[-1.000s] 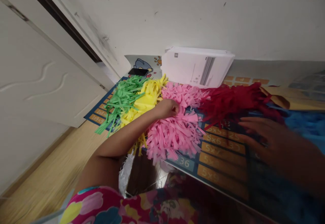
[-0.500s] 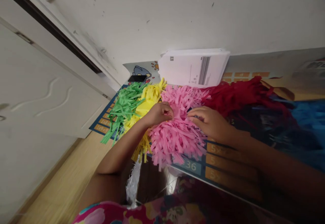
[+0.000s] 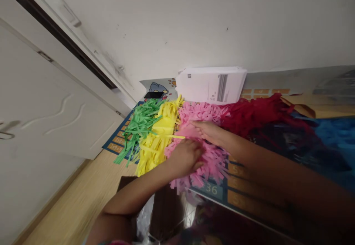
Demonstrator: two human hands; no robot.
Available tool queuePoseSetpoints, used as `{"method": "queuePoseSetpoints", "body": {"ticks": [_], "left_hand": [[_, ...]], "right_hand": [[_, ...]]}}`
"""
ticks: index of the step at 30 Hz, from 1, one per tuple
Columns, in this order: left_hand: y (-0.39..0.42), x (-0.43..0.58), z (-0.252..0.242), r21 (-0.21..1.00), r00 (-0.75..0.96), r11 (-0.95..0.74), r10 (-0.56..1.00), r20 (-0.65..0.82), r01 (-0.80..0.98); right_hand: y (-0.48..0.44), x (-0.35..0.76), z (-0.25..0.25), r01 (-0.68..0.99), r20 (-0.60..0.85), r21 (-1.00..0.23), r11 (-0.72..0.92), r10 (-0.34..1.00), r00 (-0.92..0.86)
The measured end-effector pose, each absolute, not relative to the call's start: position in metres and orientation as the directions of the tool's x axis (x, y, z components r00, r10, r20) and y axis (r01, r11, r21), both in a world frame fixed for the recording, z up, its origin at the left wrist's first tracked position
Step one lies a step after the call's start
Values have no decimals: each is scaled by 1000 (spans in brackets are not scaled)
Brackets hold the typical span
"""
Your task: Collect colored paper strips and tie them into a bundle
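**Two hands settle on the pink fringe in a row of cut paper**

From my remote seat, I see both hands meet on the pink fringed paper (image 3: pixel 215 161), which lies in the middle of the multiplication mat (image 3: pixel 244 200) and spills over its near edge. The left hand (image 3: pixel 185 157) has its fingers curled down into the strips and appears closed on a bunch of them. The right hand (image 3: pixel 208 131) lies flat just beyond it, fingers stretched out and gripping nothing. I judge that the flat palm pins the light paper while the curled hand gathers it.

So the pink bundle sits directly under both hands, most of its strips fanning out past the left knuckles. The colours lie side by side, apparently to keep them sorted. The yellow fringed paper (image 3: pixel 159 136) touches the pink on the left, with the green fringed paper (image 3: pixel 140 124) beyond it toward the mat's left edge. The red fringed paper (image 3: pixel 255 113) lies to the right. A stack of white sheets (image 3: pixel 212 86) rests at the far edge against the wall.
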State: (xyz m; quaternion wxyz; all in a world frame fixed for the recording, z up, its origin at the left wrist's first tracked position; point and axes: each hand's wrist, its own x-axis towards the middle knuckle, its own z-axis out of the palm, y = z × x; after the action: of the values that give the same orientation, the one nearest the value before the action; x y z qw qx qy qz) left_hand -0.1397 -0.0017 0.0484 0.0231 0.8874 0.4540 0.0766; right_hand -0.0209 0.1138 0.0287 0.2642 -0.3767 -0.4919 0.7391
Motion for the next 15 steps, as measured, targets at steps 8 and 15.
{"method": "queuePoseSetpoints", "body": {"ticks": [8,15], "left_hand": [[-34,-136,42,-19,550,-550,832,75,835],[-43,-126,48,11,594,-599,796,122,801]], "right_hand": [[125,-36,59,-123,-276,-899,-421,761,-587],[106,-44,54,-57,-277,-935,-349,822,-497]]}}
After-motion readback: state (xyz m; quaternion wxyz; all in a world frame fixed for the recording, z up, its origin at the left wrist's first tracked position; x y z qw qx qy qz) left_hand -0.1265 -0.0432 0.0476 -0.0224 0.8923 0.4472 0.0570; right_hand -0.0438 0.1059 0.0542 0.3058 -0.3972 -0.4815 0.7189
